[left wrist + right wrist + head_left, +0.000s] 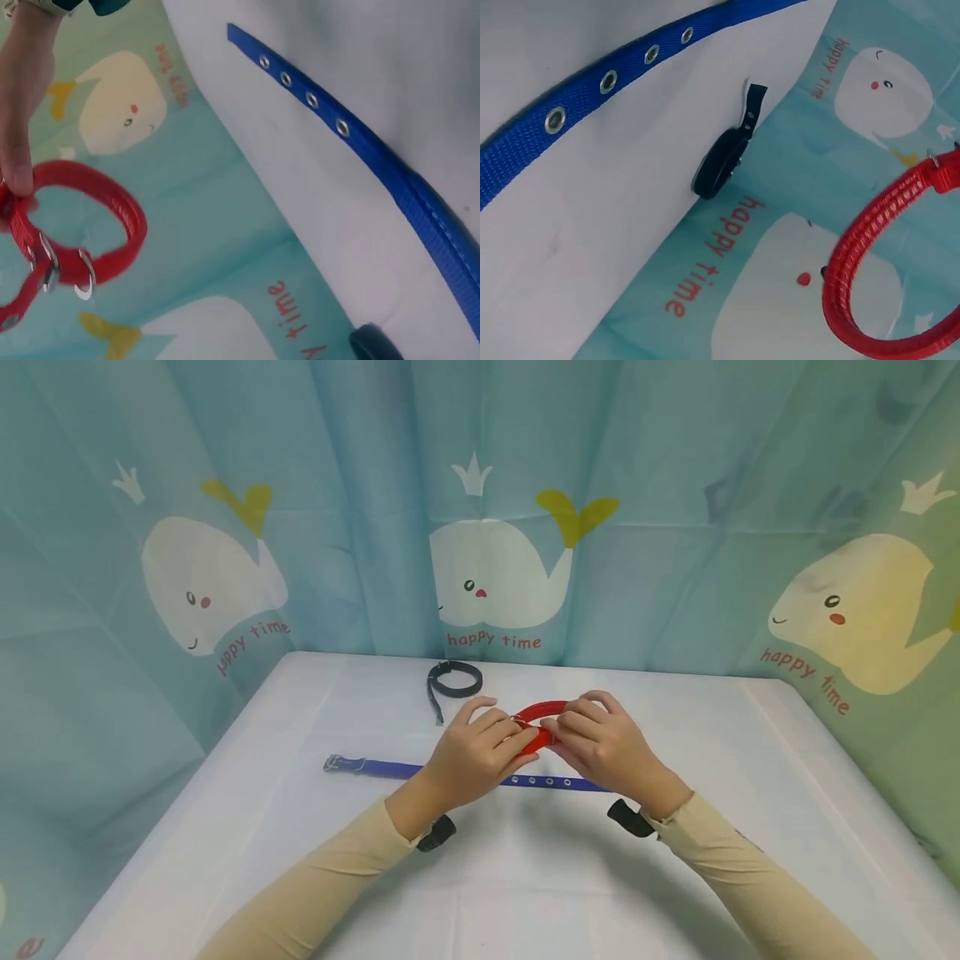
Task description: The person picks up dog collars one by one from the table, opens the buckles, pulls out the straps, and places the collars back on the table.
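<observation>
A red dog collar (542, 708), bent into a loop, is held up above the table between both hands. My left hand (476, 752) grips it on the left, near its metal fittings, and my right hand (603, 743) pinches it on the right. In the left wrist view the loop of the red collar (133, 214) shows a buckle and a metal ring, with a strap end passing by them. Below the hands a blue collar (393, 769) lies stretched out, partly hidden by the left hand. Its eyelets show clearly in the right wrist view.
A black collar (456, 692) lies coiled near the table's back edge, with one end pointing forward. The white table (510, 893) meets a blue-green curtain (360, 568) printed with whales. Black bands (437, 833) are on the wrists.
</observation>
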`<state>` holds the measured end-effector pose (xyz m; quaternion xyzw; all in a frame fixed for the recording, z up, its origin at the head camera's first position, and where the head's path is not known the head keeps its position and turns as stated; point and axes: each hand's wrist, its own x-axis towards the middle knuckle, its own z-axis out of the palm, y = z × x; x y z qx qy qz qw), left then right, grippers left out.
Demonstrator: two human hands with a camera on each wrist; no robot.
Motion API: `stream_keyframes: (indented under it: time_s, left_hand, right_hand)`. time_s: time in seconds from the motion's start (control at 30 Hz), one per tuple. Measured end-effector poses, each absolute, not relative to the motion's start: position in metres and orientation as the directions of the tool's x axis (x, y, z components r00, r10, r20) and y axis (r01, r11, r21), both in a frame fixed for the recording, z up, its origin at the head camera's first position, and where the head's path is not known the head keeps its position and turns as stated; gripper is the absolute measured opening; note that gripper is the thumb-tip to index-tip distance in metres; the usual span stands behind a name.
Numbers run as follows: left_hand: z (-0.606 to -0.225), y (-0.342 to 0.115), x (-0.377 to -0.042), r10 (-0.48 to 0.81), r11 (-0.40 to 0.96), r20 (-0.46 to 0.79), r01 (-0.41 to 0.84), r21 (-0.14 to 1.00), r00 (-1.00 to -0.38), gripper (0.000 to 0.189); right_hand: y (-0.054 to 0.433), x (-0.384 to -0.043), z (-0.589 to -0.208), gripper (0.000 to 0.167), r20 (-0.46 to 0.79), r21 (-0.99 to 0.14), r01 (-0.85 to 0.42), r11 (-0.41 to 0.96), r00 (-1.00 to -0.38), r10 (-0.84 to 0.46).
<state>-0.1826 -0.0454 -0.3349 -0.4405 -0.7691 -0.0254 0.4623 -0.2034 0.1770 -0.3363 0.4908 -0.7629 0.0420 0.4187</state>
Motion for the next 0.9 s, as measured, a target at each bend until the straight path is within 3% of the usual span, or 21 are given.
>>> stream_keyframes:
  time_s: [0.17, 0.4, 0.5, 0.63, 0.8, 0.9]
  left_hand:
    - [-0.336, -0.052, -0.181, 0.649, 0.574, 0.745, 0.74, -0.35, -0.152, 0.034]
    - [-0.338, -0.053, -0.183, 0.672, 0.47, 0.741, 0.779, -0.415, -0.011, 0.037]
    - [-0.338, -0.053, -0.185, 0.686, 0.44, 0.727, 0.786, -0.434, 0.018, 0.038]
    - [-0.337, -0.057, -0.189, 0.705, 0.451, 0.708, 0.79, -0.416, -0.03, 0.04]
    - [-0.338, -0.062, -0.198, 0.709, 0.505, 0.694, 0.778, -0.373, -0.127, 0.042]
    - [-0.339, -0.064, -0.202, 0.709, 0.518, 0.688, 0.776, -0.36, -0.154, 0.041]
  right_hand:
    - [0.185, -0.206, -0.337, 0.038, 0.694, 0.337, -0.78, 0.527, -0.173, -0.699]
    - [0.185, -0.204, -0.333, 0.034, 0.695, 0.35, -0.792, 0.5, -0.139, -0.706]
    - [0.184, -0.202, -0.332, 0.035, 0.696, 0.363, -0.789, 0.496, -0.124, -0.707]
    - [0.184, -0.201, -0.332, 0.022, 0.692, 0.379, -0.792, 0.479, -0.102, -0.715]
    - [0.183, -0.196, -0.331, 0.027, 0.667, 0.397, -0.81, 0.432, -0.069, -0.742]
    - [0.181, -0.192, -0.331, 0.026, 0.647, 0.431, -0.814, 0.39, -0.023, -0.762]
